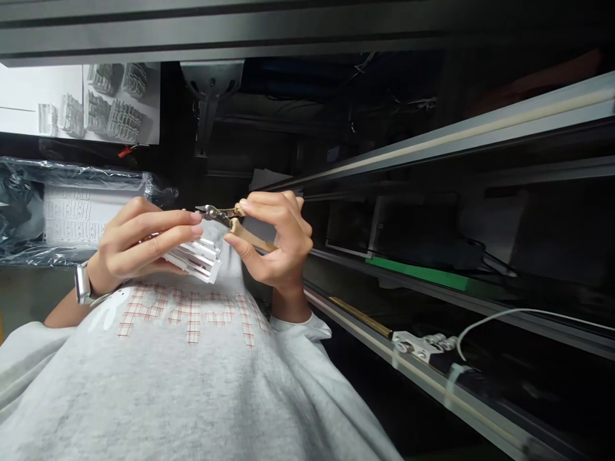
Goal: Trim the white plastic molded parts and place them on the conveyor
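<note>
My left hand (141,240) is closed around a white plastic part (204,259) with long parallel ribs and slots. Its index and middle fingertips lie over the top of the part, close to the tool's jaws. In my right hand (278,237) is a pair of cutting pliers (218,214) with tan handles, thumb on one handle and fingers on the other. The jaws point left toward my left fingertips and the handles stand somewhat apart. Whether the jaws touch the part I cannot tell, as my left fingers cover that spot.
A tray (98,195) lined with dark plastic film holds flat white parts at the left. Behind it, clusters of clear plastic parts (125,118) sit on a white surface. Metal rails (432,141) run along the right, with a white cable (528,310) and a metal bracket (423,344).
</note>
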### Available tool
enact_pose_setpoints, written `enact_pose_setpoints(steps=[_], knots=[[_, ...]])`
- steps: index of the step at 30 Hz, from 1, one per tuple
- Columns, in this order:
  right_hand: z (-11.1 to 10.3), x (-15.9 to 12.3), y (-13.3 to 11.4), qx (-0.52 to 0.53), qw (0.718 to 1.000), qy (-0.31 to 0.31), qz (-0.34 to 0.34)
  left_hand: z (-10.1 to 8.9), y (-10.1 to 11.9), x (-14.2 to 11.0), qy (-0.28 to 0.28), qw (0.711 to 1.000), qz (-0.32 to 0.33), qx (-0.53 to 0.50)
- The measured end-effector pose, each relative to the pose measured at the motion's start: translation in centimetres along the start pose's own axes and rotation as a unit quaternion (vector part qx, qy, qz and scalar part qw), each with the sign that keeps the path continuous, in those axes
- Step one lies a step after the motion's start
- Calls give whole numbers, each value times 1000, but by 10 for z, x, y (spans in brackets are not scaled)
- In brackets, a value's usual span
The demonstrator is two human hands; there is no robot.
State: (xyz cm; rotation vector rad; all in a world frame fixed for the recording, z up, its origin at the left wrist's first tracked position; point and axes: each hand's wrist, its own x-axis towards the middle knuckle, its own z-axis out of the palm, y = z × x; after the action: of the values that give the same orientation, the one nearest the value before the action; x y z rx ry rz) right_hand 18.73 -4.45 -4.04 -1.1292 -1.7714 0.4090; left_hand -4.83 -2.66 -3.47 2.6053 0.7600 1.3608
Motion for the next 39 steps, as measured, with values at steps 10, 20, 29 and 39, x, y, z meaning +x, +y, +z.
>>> enact_pose_setpoints(steps=[10, 20, 29, 39], knots=[[3, -5, 5, 38, 998, 15, 43, 3, -9, -15, -8, 990, -128, 54], [-1, -4, -21, -26, 994, -57, 87, 12, -8, -18, 56, 964, -222, 132], [10, 0, -30, -79, 993, -33, 77, 17, -9, -14, 53, 962, -189, 189], [13, 2, -33, -77, 991, -46, 101, 16, -13, -15, 48, 962, -181, 201]])
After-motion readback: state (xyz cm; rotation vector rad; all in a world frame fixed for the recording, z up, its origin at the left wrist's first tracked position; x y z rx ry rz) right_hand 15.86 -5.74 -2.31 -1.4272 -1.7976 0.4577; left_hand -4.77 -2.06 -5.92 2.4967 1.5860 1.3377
